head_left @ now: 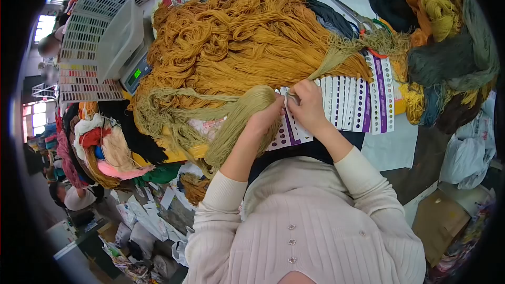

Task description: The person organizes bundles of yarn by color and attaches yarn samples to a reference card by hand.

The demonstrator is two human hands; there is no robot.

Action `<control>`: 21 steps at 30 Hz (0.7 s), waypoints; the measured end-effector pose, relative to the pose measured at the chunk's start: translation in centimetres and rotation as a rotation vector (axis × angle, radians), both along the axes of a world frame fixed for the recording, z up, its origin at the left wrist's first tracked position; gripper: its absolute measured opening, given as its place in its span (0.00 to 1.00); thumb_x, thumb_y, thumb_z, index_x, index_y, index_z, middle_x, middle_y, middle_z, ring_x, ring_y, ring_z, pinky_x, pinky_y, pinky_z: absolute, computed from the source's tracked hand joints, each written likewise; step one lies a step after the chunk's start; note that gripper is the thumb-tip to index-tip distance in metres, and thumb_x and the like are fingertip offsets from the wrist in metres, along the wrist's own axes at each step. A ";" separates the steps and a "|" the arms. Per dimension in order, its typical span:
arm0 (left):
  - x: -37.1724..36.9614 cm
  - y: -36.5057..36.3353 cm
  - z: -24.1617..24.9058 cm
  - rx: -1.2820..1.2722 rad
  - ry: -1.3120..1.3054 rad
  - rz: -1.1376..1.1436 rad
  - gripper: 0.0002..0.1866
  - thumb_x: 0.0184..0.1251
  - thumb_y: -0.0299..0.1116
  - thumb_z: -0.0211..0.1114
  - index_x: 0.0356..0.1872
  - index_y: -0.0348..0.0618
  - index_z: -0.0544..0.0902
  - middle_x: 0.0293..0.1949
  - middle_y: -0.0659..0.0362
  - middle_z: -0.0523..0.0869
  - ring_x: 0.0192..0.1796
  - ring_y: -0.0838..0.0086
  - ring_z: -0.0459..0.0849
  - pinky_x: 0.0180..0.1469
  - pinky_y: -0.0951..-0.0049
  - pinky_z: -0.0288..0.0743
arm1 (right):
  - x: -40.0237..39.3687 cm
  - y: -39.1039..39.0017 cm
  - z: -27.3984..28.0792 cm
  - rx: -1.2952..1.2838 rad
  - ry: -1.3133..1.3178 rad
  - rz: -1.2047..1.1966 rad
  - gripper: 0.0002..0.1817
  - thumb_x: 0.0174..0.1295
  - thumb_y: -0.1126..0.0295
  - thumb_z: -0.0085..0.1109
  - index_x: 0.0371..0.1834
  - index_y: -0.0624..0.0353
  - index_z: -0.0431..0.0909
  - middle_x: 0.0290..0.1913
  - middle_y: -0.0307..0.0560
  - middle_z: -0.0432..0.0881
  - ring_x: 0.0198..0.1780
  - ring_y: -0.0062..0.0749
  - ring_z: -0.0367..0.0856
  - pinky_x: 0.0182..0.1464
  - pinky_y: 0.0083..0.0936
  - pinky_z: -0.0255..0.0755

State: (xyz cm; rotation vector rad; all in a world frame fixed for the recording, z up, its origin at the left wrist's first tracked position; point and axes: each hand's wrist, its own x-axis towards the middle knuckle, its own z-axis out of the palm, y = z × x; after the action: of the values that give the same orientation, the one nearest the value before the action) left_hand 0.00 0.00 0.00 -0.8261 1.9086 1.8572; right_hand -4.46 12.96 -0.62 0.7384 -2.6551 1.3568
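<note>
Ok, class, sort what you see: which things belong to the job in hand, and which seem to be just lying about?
Job in hand:
olive-green yarn, gripped by the left hand
right hand, working close by

Apparently just lying about:
ochre yarn pile
scissors
digital scale
plastic bag
purple-striped cards, though their role is unclear

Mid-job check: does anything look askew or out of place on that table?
Mainly the loose olive strands on the left: they lie tangled, unlike the smooth olive skein at the left hand. The scissors also lie among yarn. I see no obvious damage.
</note>
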 end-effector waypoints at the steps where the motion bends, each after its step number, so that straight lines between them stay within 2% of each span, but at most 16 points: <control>1: 0.5 -0.3 -0.4 -0.074 0.034 -0.060 0.06 0.57 0.34 0.55 0.28 0.42 0.74 0.19 0.64 0.74 0.20 0.83 0.72 0.25 0.83 0.67 | 0.1 0.1 0.4 -0.008 -0.013 0.011 0.09 0.35 0.75 0.57 0.23 0.60 0.70 0.26 0.46 0.69 0.32 0.39 0.67 0.37 0.31 0.59; 2: 1.1 -0.5 -0.7 -0.145 0.067 -0.117 0.07 0.57 0.34 0.55 0.28 0.41 0.74 0.19 0.64 0.74 0.19 0.83 0.72 0.24 0.83 0.67 | 0.3 0.1 0.7 -0.014 -0.026 0.026 0.09 0.35 0.75 0.57 0.23 0.60 0.70 0.26 0.46 0.69 0.32 0.40 0.67 0.36 0.30 0.60; 5: 1.1 -0.1 0.1 -0.101 -0.055 -0.071 0.06 0.58 0.32 0.54 0.28 0.41 0.74 0.19 0.65 0.73 0.19 0.83 0.71 0.23 0.83 0.66 | -0.8 1.0 0.5 -0.085 -0.004 -0.031 0.08 0.33 0.76 0.55 0.20 0.60 0.69 0.25 0.46 0.68 0.32 0.42 0.66 0.36 0.31 0.58; 8: 0.5 0.1 1.2 0.104 -0.140 0.032 0.05 0.58 0.30 0.53 0.28 0.40 0.74 0.19 0.65 0.73 0.19 0.83 0.70 0.22 0.83 0.65 | 0.7 0.5 0.5 0.067 0.081 0.079 0.16 0.35 0.69 0.56 0.31 0.60 0.71 0.31 0.48 0.67 0.35 0.41 0.65 0.36 0.31 0.58; 10: 0.1 0.1 0.6 0.252 -0.145 0.151 0.07 0.58 0.33 0.51 0.27 0.41 0.75 0.18 0.66 0.72 0.20 0.82 0.69 0.24 0.82 0.64 | 1.9 0.5 1.1 0.197 0.156 0.119 0.23 0.36 0.65 0.55 0.39 0.61 0.69 0.36 0.49 0.65 0.37 0.41 0.64 0.36 0.32 0.58; 11: 0.0 0.1 0.3 0.326 -0.149 0.210 0.09 0.59 0.34 0.51 0.27 0.42 0.75 0.18 0.66 0.72 0.20 0.82 0.68 0.25 0.81 0.64 | 1.8 0.6 1.3 0.184 0.131 0.125 0.22 0.35 0.65 0.56 0.37 0.61 0.70 0.36 0.49 0.66 0.37 0.41 0.65 0.37 0.32 0.58; 14: 0.0 0.1 0.2 0.347 -0.154 0.137 0.09 0.58 0.35 0.51 0.27 0.41 0.75 0.19 0.66 0.71 0.22 0.82 0.67 0.26 0.81 0.63 | 1.6 1.1 1.5 0.106 0.016 0.159 0.18 0.33 0.66 0.56 0.32 0.60 0.72 0.33 0.47 0.67 0.36 0.40 0.66 0.36 0.32 0.59; 17: 0.1 0.6 -2.1 0.312 -0.142 0.169 0.07 0.59 0.33 0.51 0.30 0.42 0.75 0.20 0.67 0.72 0.22 0.85 0.69 0.25 0.84 0.64 | 0.3 1.0 0.7 -0.024 -0.142 0.184 0.15 0.32 0.67 0.57 0.27 0.61 0.73 0.29 0.46 0.69 0.32 0.40 0.69 0.34 0.31 0.62; 19: -0.1 0.6 -1.0 0.290 -0.133 0.147 0.06 0.57 0.33 0.52 0.27 0.42 0.75 0.21 0.66 0.73 0.24 0.85 0.68 0.27 0.84 0.63 | -0.3 1.0 1.2 -0.070 -0.217 0.175 0.14 0.31 0.68 0.57 0.24 0.61 0.73 0.25 0.47 0.69 0.30 0.40 0.70 0.32 0.30 0.65; 21: 0.2 0.0 0.7 0.323 -0.023 0.161 0.07 0.56 0.33 0.53 0.25 0.42 0.75 0.21 0.66 0.72 0.25 0.83 0.68 0.29 0.84 0.63 | -0.4 1.3 1.5 -0.081 -0.212 0.175 0.16 0.31 0.69 0.57 0.27 0.63 0.73 0.26 0.48 0.69 0.30 0.40 0.70 0.32 0.29 0.65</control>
State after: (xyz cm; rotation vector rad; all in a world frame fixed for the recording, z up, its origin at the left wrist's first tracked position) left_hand 0.18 0.00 0.69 -0.9071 1.5082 2.1642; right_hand -4.89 14.29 0.92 0.8820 -2.7263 1.6632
